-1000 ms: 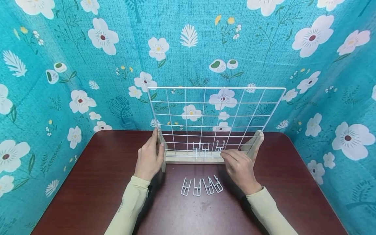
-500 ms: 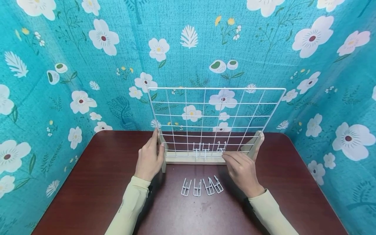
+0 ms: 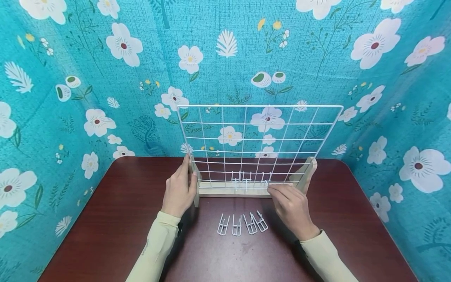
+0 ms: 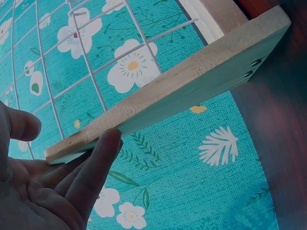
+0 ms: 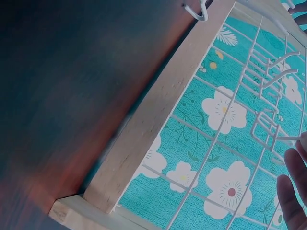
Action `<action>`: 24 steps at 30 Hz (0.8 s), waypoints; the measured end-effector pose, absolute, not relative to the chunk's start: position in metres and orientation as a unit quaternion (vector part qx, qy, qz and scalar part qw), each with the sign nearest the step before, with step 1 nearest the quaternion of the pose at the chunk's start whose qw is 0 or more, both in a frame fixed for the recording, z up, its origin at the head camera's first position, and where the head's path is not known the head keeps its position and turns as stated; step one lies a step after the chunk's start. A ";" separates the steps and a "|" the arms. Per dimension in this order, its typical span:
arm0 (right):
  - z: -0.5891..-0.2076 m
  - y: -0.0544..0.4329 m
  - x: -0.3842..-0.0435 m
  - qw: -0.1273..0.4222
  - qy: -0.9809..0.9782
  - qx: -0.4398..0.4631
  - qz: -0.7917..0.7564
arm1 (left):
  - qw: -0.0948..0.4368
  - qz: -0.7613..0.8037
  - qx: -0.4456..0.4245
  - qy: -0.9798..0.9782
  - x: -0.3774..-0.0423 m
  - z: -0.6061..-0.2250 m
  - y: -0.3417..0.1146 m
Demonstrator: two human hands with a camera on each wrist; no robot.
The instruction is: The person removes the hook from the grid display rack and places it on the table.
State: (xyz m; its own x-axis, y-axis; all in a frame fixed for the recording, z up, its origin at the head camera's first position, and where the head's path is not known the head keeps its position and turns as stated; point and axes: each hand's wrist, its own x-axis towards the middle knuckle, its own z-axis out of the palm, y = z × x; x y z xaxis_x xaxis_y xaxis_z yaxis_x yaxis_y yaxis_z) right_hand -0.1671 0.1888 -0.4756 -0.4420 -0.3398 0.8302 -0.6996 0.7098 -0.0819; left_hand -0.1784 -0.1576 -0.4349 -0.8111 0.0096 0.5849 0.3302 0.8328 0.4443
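Observation:
My right hand point(image 3: 290, 207) pinches a white wire hook point(image 5: 266, 129) by its straight prong, with the hook's frame right at the bars of a white wire grid panel point(image 3: 260, 105). To its left, two more hooks point(image 3: 235, 182) hang on the lower part of the grid. A pale wooden stand point(image 3: 215, 191) holds the grid upright and slightly tilted. At the stand's left side, my left hand point(image 3: 177, 192) rests against the wooden side piece point(image 4: 158, 91), straight fingers touching its outer face. The right fingertips point(image 5: 290, 191) partly run off the right wrist view.
Several loose white hooks point(image 3: 236, 227) lie in a row on the dark red-brown table point(image 3: 116, 219), in front of the stand. Behind and around the table hangs a teal flowered cloth point(image 3: 218, 78). The stand's right side piece point(image 3: 310, 170) is beside my right hand.
My right hand has moved slightly right and down, lowering the hook it pinches along the grid. The left hand, the grid and the loose hooks have stayed in place.

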 end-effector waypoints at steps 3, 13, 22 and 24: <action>-0.476 0.191 -0.165 0.420 -0.824 0.316 0.213 | 0.293 -0.275 -0.093 -0.911 -0.178 -0.435 -0.158; -0.485 0.200 -0.159 0.422 -0.817 0.329 0.216 | 0.291 -0.270 -0.093 -0.913 -0.180 -0.438 -0.158; -0.490 0.208 -0.153 0.411 -0.821 0.329 0.221 | 0.296 -0.270 -0.097 -0.911 -0.180 -0.438 -0.158; -0.490 0.210 -0.151 0.408 -0.823 0.327 0.221 | 0.295 -0.270 -0.097 -0.911 -0.180 -0.438 -0.158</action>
State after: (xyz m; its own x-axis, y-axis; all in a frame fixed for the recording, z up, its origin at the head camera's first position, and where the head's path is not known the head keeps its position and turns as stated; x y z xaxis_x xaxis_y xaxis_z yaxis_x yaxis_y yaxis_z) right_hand -0.1515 0.2096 -0.4903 -0.4536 -0.3588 0.8158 -0.7189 0.6884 -0.0969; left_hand -0.1801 -0.1584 -0.4377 -0.8068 0.0168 0.5906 0.3355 0.8358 0.4346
